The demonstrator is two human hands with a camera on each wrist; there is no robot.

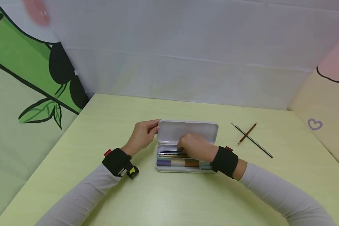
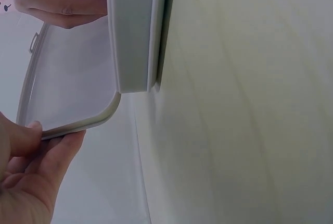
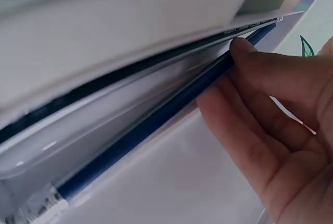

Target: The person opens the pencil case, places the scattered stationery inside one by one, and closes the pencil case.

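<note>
A white pencil case (image 1: 183,170) lies open on the table, its lid (image 1: 172,130) raised at the back. My left hand (image 1: 141,135) pinches the lid's left edge between thumb and fingers; the left wrist view shows the same grip. Over the case's back part, my right hand (image 1: 197,146) reaches in. In the right wrist view its thumb and fingers pinch a dark blue pencil (image 3: 140,135) lying lengthwise along the case. Beside that runs a thin dark pencil (image 3: 93,81). Several slim pencils (image 1: 172,155) show left of the right hand, which covers the rest.
A purple, white and orange block (image 1: 164,162) fills the case's front part. Right of the case, a long dark striped pencil (image 1: 261,147) and a short brown pencil (image 1: 250,130) lie crossed on the table (image 1: 124,201). A pale cloth wall (image 1: 186,78) stands behind.
</note>
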